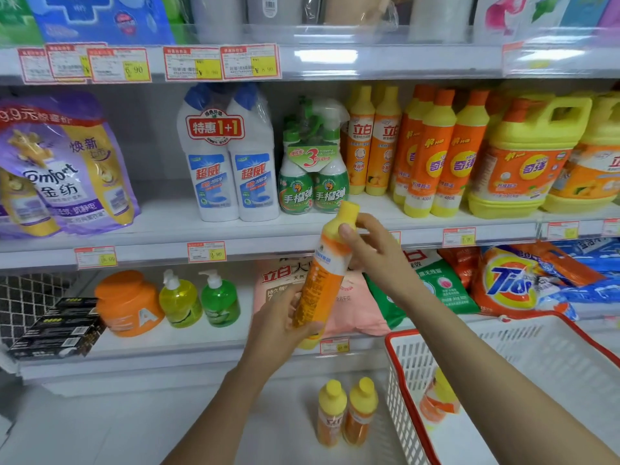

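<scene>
This is a shop, the cleaning-goods aisle of a supermarket. White shelves (pixel 161 229) stand in tiers, and each tier is full of new packed goods, many of one kind side by side: dish soap bottles (pixel 432 152), a twin pack (pixel 228 152) with a "1+1" offer label, softener bags (pixel 67 169), powder bags (pixel 513 280). Along the front edge of each shelf sit red and yellow price tags (pixel 206 251), with printed prices such as 6.90 and 9.90. A white basket (pixel 536 357) with a red rim is at the lower right. The left hand (pixel 281 327) and the right hand (pixel 365 243) hold one bottle (pixel 322 270) before the shelves.
</scene>
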Action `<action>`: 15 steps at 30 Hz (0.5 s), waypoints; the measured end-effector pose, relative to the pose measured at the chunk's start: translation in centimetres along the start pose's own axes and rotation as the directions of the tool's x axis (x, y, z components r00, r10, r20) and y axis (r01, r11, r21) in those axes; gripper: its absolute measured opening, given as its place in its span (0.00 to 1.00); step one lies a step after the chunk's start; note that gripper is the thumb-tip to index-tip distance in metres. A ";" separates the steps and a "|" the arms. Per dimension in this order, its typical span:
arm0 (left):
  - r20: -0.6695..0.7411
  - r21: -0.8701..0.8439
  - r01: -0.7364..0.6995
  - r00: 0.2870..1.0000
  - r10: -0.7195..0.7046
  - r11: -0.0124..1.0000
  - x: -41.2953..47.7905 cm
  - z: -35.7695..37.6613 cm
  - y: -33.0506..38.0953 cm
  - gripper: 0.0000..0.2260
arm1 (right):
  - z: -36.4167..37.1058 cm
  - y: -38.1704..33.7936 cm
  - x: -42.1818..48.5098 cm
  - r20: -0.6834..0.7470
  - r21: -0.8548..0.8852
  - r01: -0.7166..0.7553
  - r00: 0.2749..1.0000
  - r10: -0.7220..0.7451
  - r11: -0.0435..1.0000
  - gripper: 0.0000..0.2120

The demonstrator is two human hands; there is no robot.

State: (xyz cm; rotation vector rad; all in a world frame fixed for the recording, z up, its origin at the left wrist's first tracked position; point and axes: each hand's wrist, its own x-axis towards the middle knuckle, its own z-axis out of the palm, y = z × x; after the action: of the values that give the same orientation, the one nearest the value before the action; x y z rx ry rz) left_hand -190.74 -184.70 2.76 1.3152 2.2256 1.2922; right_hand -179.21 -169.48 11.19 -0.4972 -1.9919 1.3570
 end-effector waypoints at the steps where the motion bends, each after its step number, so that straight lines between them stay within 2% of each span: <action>1: 0.006 -0.021 0.007 1.000 -0.006 1.000 0.0 0.2 -0.4 0.26 | -0.3 -0.1 0.3 -0.035 -0.001 0.011 0.999 -0.011 1.000 0.14; 3: 0.044 -0.096 0.031 0.999 -0.027 0.995 0.1 0.5 -1.0 0.28 | -1.1 -0.1 0.8 -0.050 -0.027 0.033 0.998 -0.034 0.999 0.13; 5: 0.131 -0.190 0.067 0.990 -0.043 0.979 0.2 1.0 -1.7 0.28 | -1.8 0.0 1.2 0.023 -0.098 0.075 0.997 -0.073 0.992 0.14; 8: 0.263 -0.253 0.125 0.963 -0.056 0.959 0.0 2.0 -2.8 0.28 | -1.6 0.6 1.3 0.096 -0.222 0.174 0.983 -0.156 0.960 0.07; 11: 0.272 -0.067 0.135 0.956 -0.112 0.989 -0.2 2.8 -4.4 0.27 | -0.2 2.2 0.8 0.095 -0.361 0.201 0.979 -0.179 0.911 0.10; 13: 0.173 0.115 0.148 0.971 -0.166 0.982 -0.4 2.9 -5.5 0.27 | 0.8 3.8 0.1 0.106 -0.436 0.182 0.983 -0.150 0.881 0.14; 15: 0.049 0.281 0.083 0.994 -0.101 0.956 -0.5 2.3 -6.1 0.29 | 1.7 5.8 -0.6 0.125 -0.482 0.152 0.987 -0.104 0.863 0.15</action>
State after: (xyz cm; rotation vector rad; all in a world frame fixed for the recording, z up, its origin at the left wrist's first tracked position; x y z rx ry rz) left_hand -192.66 -185.01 -3.52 1.3037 2.4599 0.9166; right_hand -180.29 -168.76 5.23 -0.5190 -2.4113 0.7942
